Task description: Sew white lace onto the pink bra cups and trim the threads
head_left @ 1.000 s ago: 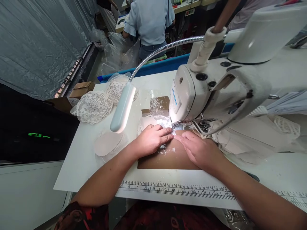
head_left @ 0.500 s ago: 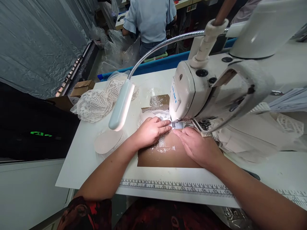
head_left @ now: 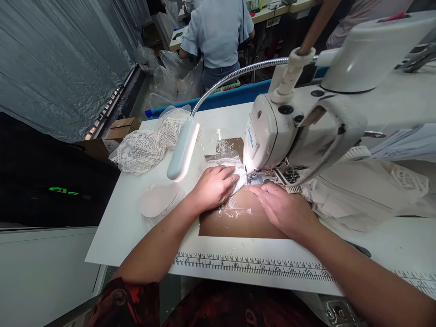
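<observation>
My left hand (head_left: 215, 187) lies palm down with its fingers stretched over a piece of white lace (head_left: 241, 174), pressing it beside the needle of the sewing machine (head_left: 269, 129). My right hand (head_left: 285, 206) rests just right of the needle area, thumb and fingers pressed together and pointing left. What its fingertips hold, if anything, I cannot make out. Beneath both hands is a brown board (head_left: 231, 223) with clear tape over it. Part of the lace is hidden under my left hand.
Lace cups (head_left: 139, 152) sit at the table's back left, near a beige oval pad (head_left: 158, 200). A lamp (head_left: 184, 147) on a bendable neck hangs above. Pale fabric pieces (head_left: 357, 190) lie at right. A ruler strip (head_left: 248, 268) runs along the front edge. Beyond sits a person (head_left: 220, 34).
My left hand has slid slightly left, away from the needle, and more lace shows by its fingertips. My right hand has barely moved. The whole view has shifted slightly.
</observation>
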A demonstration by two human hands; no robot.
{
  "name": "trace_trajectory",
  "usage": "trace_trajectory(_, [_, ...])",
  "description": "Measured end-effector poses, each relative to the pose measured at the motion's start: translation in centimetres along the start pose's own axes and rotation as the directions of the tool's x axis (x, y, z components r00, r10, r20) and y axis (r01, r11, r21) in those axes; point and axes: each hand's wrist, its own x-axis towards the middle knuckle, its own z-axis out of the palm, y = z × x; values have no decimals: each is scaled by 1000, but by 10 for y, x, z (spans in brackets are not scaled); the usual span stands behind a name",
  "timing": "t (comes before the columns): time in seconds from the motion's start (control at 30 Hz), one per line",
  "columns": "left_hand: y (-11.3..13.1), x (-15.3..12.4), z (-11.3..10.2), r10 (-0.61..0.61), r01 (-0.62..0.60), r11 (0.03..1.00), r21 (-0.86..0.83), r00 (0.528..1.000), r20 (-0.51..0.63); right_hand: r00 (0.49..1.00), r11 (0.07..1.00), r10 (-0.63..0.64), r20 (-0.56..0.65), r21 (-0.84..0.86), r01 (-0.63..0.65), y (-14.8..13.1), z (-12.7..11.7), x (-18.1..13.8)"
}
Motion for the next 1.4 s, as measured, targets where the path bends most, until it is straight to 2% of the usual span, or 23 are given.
trace_trajectory(0.17, [17,-12,-17,-96,102,992,-79,992,81,1000,998,-9,-8,62,9,3,-1,-2])
trace_trajectory(0.43, [27,-7,-10,-4,17,979,-206,998,62,1000,996,-6,0,86,6,3,-3,-2])
trace_trajectory(0.6, [27,-7,-10,32,-11,984,-178,993,118,999,996,-31,-13,85,32,5,-2,-3])
trace_trajectory(0.8, [27,-7,-11,47,-29,988,-151,992,121,994,994,-104,-14,37,104,5,-1,-4])
trace_trajectory(0.97, [28,-8,-9,86,-80,996,-41,985,152,985,985,-169,-27,-50,167,5,1,-4])
trace_trajectory(1.13, [30,-9,-5,92,-99,994,35,981,168,984,982,-169,-49,-92,164,4,0,-7])
trace_trajectory(1.4, [26,-7,-3,78,-83,996,33,988,131,988,987,-129,-81,-110,119,2,1,-4])
